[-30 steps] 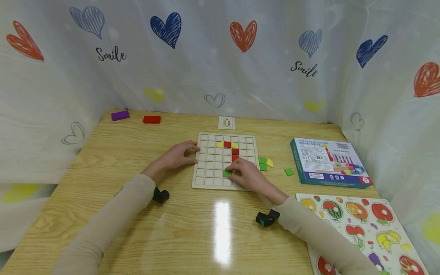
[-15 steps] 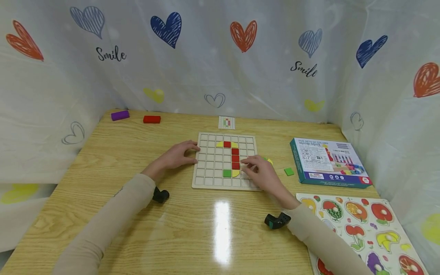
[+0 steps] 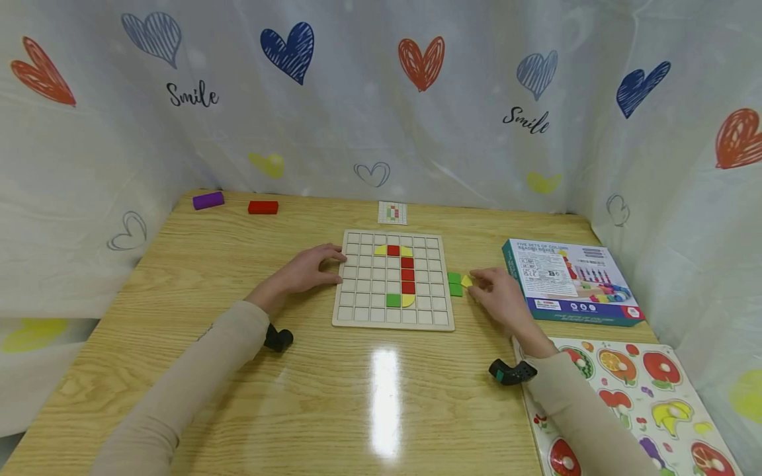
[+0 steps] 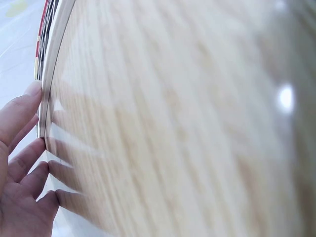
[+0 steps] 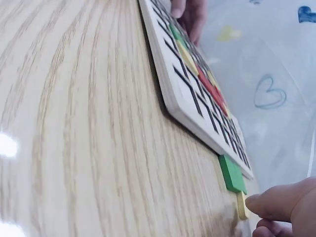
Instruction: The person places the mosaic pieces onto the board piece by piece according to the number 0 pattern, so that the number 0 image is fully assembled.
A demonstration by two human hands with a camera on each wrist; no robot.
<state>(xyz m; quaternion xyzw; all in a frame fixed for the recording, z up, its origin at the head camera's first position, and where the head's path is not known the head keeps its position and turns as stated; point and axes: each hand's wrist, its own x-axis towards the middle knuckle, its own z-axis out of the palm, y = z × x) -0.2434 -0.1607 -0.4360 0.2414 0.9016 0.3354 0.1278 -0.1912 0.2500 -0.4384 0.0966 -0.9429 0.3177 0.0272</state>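
The wooden grid board (image 3: 365, 304) lies mid-table, holding red square tiles (image 3: 407, 275), a green square tile (image 3: 393, 300) and yellow quarter-round tiles. My left hand (image 3: 309, 268) rests its fingertips against the board's left edge, fingers loosely spread; the left wrist view shows them at that rim. Beyond the board's right edge, my right hand (image 3: 503, 297) pinches a loose yellow quarter-round tile (image 3: 467, 281) between thumb and finger. In the right wrist view the thumb meets this yellow tile (image 5: 242, 205). Green square tiles (image 3: 455, 283) lie between it and the board.
A small pattern card (image 3: 393, 212) lies behind the board. Purple (image 3: 208, 200) and red (image 3: 263, 207) blocks sit at the back left. To the right are a boxed toy set (image 3: 571, 281) and a fruit puzzle board (image 3: 637, 370), partly under the right sleeve.
My right hand has left the yellow tile beside the green one on the board and moved right to the loose yellow tile. My left hand stays at the board's edge.
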